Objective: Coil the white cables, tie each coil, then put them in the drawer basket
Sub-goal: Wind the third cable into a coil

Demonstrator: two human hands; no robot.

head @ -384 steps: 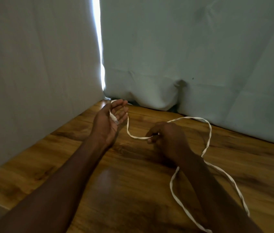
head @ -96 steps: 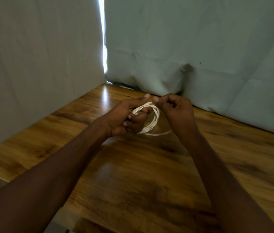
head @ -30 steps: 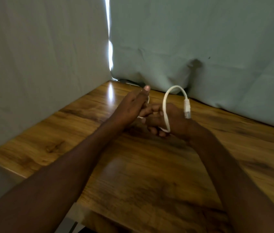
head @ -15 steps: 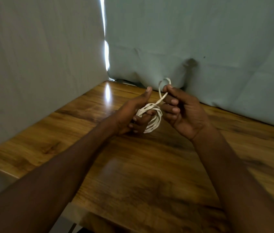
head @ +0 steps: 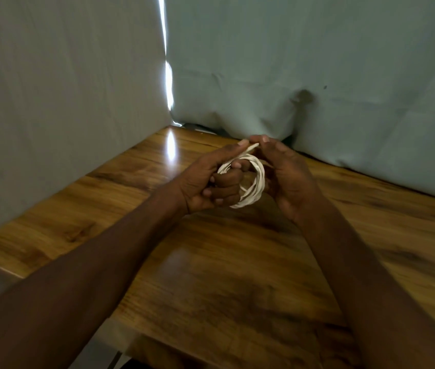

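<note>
A white cable (head: 257, 182) is wound into a small round coil of several loops, held above the wooden table (head: 211, 275). My left hand (head: 205, 179) grips the coil with its fingers curled through the loops and the thumb stretched along the top. My right hand (head: 288, 177) sits against the coil's right side, its thumb and fingertips pinching the cable's free end at the top, beside my left thumb tip. The drawer basket is not in view.
Grey cloth walls (head: 64, 89) close the table in on the left and at the back, with a bright slit (head: 168, 75) in the corner. The table's left front edge (head: 3, 270) runs near my left forearm.
Half a second ago the free end stood up as a loop above my right fingers. It is now pulled down flat across the top of the coil and pinched between both thumbs.
</note>
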